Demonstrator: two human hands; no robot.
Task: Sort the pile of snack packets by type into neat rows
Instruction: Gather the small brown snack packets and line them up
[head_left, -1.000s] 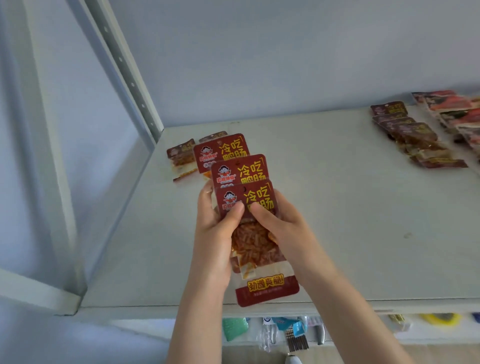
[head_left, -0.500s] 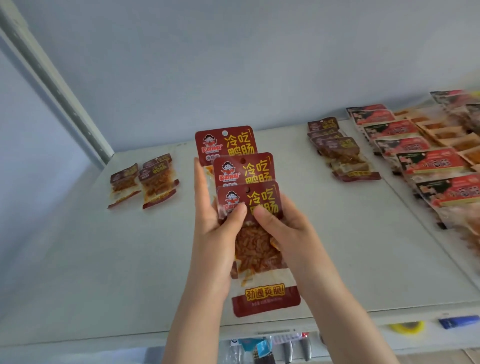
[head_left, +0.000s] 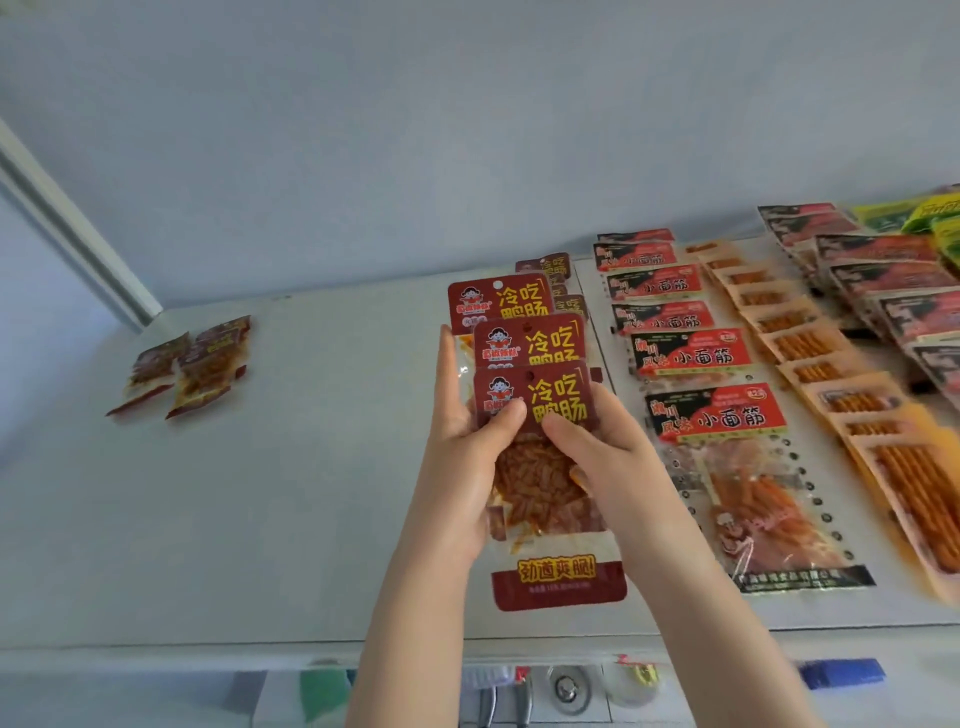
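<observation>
Between left hand (head_left: 462, 467) and right hand (head_left: 608, 467) fingers (head_left: 566, 436) sit maroon packets (head_left: 558, 395) (fanned).

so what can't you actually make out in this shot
All in the head view:
Dark red row at the back: mostly hidden by the held packets, count unclear.
Count of held packets: left hand and right hand cover their lower parts, so more than three cannot be ruled out.
Green packets, top right: cut off by the frame edge.
Small packets, far left: too blurred to read.
</observation>
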